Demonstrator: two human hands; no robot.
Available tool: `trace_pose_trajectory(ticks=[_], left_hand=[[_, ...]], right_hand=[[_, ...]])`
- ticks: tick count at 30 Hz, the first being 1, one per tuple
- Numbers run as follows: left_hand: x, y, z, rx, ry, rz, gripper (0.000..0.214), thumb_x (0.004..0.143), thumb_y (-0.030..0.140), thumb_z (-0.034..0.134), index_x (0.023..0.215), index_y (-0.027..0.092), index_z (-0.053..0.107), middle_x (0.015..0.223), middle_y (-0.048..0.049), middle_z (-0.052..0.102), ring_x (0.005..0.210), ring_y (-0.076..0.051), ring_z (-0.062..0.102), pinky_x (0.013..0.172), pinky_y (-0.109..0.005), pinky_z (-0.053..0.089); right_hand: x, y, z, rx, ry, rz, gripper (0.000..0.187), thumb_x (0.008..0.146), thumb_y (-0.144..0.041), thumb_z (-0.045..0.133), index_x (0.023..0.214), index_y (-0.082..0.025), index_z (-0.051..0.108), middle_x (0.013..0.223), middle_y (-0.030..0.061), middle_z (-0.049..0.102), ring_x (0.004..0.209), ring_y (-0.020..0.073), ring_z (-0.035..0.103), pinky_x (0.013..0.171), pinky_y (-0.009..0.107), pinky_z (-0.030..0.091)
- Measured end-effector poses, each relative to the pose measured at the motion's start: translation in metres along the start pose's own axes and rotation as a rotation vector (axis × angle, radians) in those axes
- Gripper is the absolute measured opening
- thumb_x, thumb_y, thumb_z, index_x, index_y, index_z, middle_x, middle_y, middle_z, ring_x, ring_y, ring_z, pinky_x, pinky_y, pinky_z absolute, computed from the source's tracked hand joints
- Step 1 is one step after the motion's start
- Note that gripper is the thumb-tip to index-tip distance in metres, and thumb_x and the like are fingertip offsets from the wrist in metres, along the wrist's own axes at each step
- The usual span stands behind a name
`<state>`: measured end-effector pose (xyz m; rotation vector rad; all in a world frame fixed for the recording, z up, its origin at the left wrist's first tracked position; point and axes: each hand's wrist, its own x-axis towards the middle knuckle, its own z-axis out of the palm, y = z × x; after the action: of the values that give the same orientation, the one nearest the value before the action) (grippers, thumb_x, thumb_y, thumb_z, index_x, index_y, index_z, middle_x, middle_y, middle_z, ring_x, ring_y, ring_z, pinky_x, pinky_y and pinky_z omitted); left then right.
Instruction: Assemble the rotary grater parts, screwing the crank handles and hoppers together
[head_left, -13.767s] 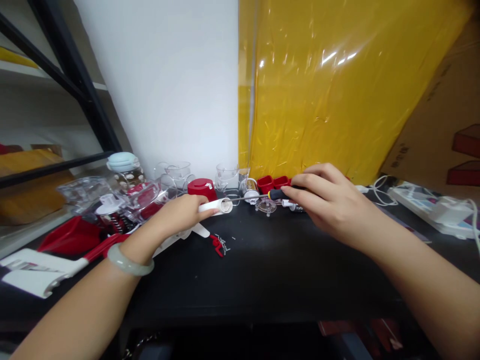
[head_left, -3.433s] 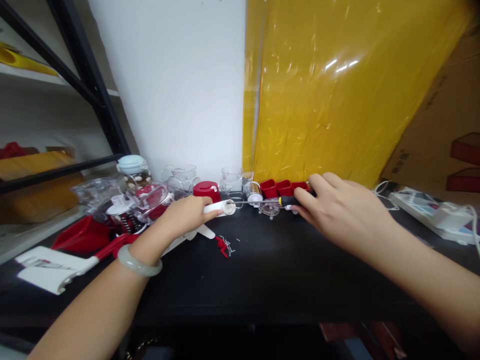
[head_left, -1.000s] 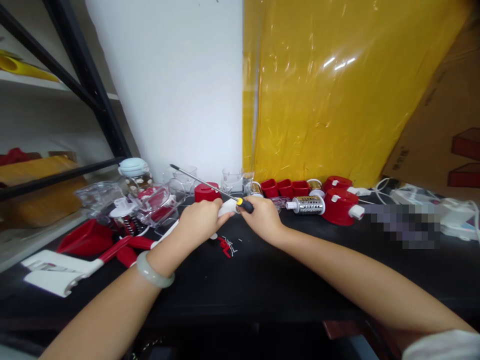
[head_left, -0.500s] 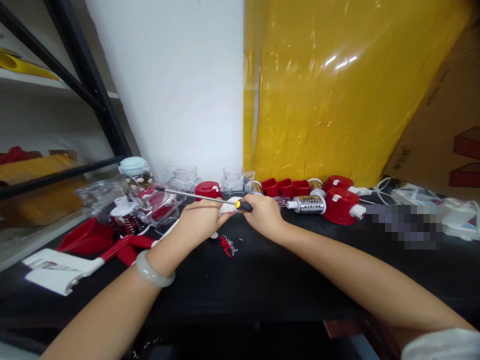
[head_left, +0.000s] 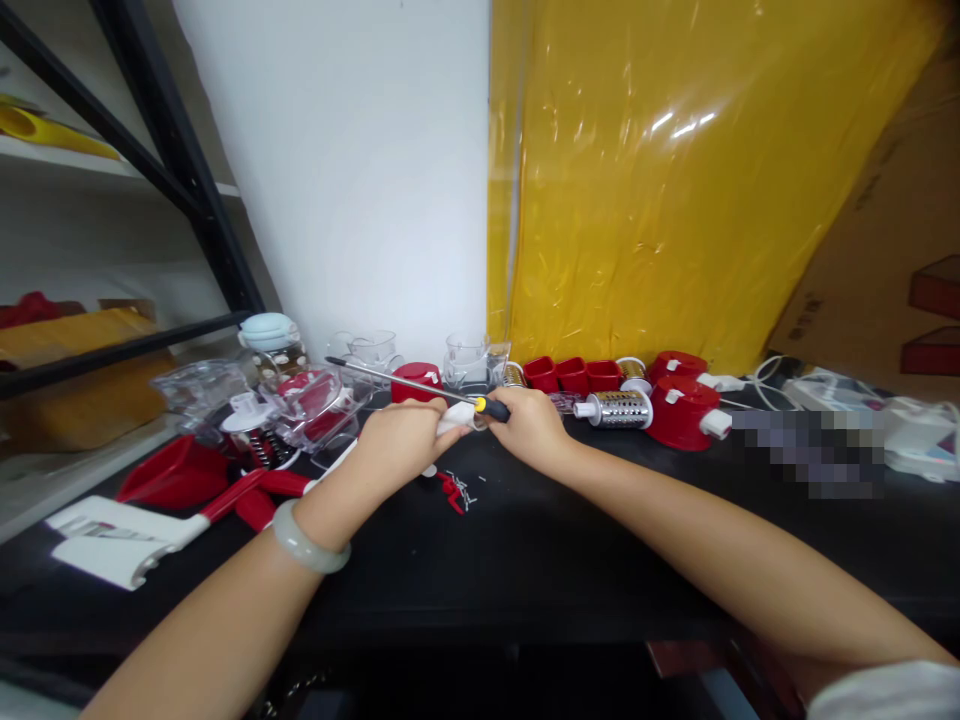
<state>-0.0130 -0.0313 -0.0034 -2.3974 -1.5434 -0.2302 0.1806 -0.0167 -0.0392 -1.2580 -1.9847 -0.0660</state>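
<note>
Over the middle of the black table, my left hand [head_left: 401,440] is closed on a small white plastic part [head_left: 456,417], mostly hidden by the fingers. My right hand [head_left: 531,428] grips a screwdriver [head_left: 493,408] by its black and yellow handle, close against the white part. Its long shaft slants up to the left, above my left hand, with the black tip in the air. Below the hands lie several small screws [head_left: 466,492] and small red pieces [head_left: 451,490].
Left stand a red hopper [head_left: 176,470], a white-and-red plastic body [head_left: 124,540] and clear plastic parts [head_left: 330,415]. Along the back are red cups [head_left: 571,375]. To the right lie a metal grater drum [head_left: 621,409], red bases [head_left: 682,412] and white cables [head_left: 765,375].
The screwdriver has tilted more steeply, its tip rising and shifting right. Both hands stay close together in nearly the same place.
</note>
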Motion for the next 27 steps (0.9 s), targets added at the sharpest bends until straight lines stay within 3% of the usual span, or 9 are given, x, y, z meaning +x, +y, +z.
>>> trace_pose_trajectory(ticks=[3,6,9,12,15,17,21,24,27], left_hand=[[0.0,-0.002,0.002,-0.016,0.032,0.008,0.045,0.094,0.057,0.047,0.112,0.022,0.069,0.103,-0.0095,0.076,0.098,-0.029,0.069,0.08,-0.036,0.05],[0.001,-0.006,0.0,-0.07,0.044,0.043,0.048,0.094,0.061,0.043,0.104,0.023,0.071,0.096,-0.006,0.076,0.088,-0.025,0.07,0.073,-0.031,0.049],[0.002,-0.01,-0.004,-0.132,-0.017,0.102,0.048,0.094,0.062,0.041,0.098,0.024,0.07,0.085,-0.0031,0.074,0.077,-0.021,0.069,0.065,-0.028,0.045],[0.002,-0.012,-0.007,-0.09,-0.064,0.11,0.046,0.094,0.061,0.042,0.108,0.024,0.066,0.087,-0.0042,0.073,0.077,-0.024,0.069,0.06,-0.029,0.043],[0.0,-0.012,-0.008,-0.006,-0.058,0.081,0.065,0.081,0.07,0.058,0.117,0.016,0.058,0.088,-0.0093,0.073,0.077,-0.029,0.07,0.057,-0.031,0.043],[0.001,-0.013,-0.008,0.013,-0.047,0.076,0.071,0.075,0.066,0.068,0.118,0.012,0.054,0.086,-0.0107,0.072,0.075,-0.03,0.07,0.057,-0.032,0.044],[0.002,-0.018,-0.005,-0.033,0.008,0.153,0.047,0.082,0.054,0.067,0.111,0.018,0.059,0.095,-0.0097,0.073,0.087,-0.029,0.07,0.067,-0.032,0.048],[0.002,-0.019,-0.004,-0.008,0.081,0.161,0.04,0.082,0.053,0.068,0.107,0.022,0.061,0.099,-0.0071,0.074,0.094,-0.028,0.07,0.073,-0.032,0.05],[0.0,-0.018,-0.005,0.018,0.097,0.156,0.036,0.081,0.052,0.07,0.103,0.024,0.061,0.093,-0.0037,0.074,0.094,-0.026,0.07,0.073,-0.031,0.05]], right_hand=[[0.0,0.002,0.0,0.004,-0.005,-0.027,0.009,0.081,-0.022,0.067,0.089,-0.023,0.071,0.09,0.0034,0.075,0.082,0.0191,0.068,0.07,0.028,0.044],[0.0,0.005,0.0,0.006,-0.014,-0.058,0.015,0.078,-0.019,0.068,0.092,-0.022,0.071,0.093,0.0043,0.076,0.086,0.0205,0.068,0.073,0.029,0.045],[0.0,0.009,0.001,0.011,-0.027,-0.093,0.019,0.076,-0.018,0.069,0.094,-0.022,0.071,0.096,0.005,0.076,0.089,0.0215,0.069,0.076,0.03,0.046],[0.001,0.013,0.002,0.022,-0.045,-0.126,0.02,0.074,-0.017,0.07,0.093,-0.022,0.071,0.095,0.0048,0.076,0.088,0.0215,0.069,0.075,0.03,0.046],[0.003,0.016,0.002,0.046,-0.056,-0.147,0.021,0.072,-0.014,0.07,0.092,-0.022,0.071,0.094,0.0052,0.076,0.088,0.0216,0.069,0.075,0.03,0.046],[0.005,0.017,0.001,0.073,-0.061,-0.154,0.022,0.071,-0.013,0.071,0.091,-0.021,0.07,0.093,0.0053,0.076,0.086,0.0211,0.069,0.075,0.03,0.046],[0.01,0.019,-0.002,0.137,-0.069,-0.156,0.015,0.072,-0.015,0.071,0.086,-0.02,0.069,0.085,0.0031,0.074,0.079,0.0175,0.067,0.072,0.026,0.046],[0.013,0.02,-0.004,0.173,-0.065,-0.14,0.004,0.076,-0.02,0.068,0.08,-0.019,0.067,0.078,0.0017,0.071,0.073,0.0154,0.064,0.067,0.025,0.044],[0.014,0.02,-0.004,0.194,-0.065,-0.128,0.004,0.078,-0.021,0.067,0.078,-0.018,0.066,0.075,0.0012,0.069,0.07,0.0147,0.063,0.065,0.024,0.043]])
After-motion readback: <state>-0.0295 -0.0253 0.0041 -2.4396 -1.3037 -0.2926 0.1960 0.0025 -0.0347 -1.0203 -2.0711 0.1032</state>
